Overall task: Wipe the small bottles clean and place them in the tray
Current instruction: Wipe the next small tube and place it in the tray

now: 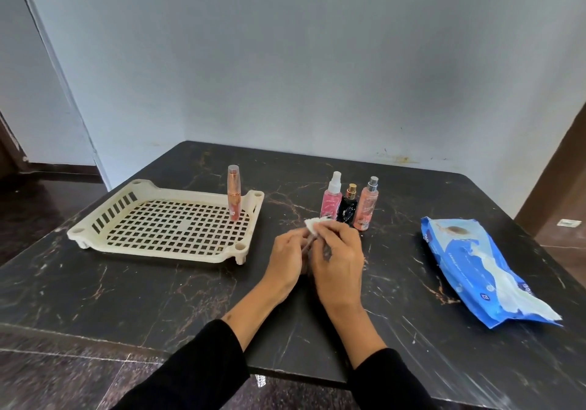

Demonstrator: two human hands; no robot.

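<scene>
Black marble table (158,298) is carrying everything; I'm seeing both hands together mid-table, left hand (287,259) gripping a small bottle (309,243), right hand (337,259) pinching the white wipe (314,224) around it, beside the tray's (95,237) near right corner.

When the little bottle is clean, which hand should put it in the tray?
Probably the left hand: it grips the small bottle while the right hand rubs it with the wipe, and the tray lies on the left side.

Item between the hands (312,251) mostly hidden by fingers and white wipe (312,224)
</scene>
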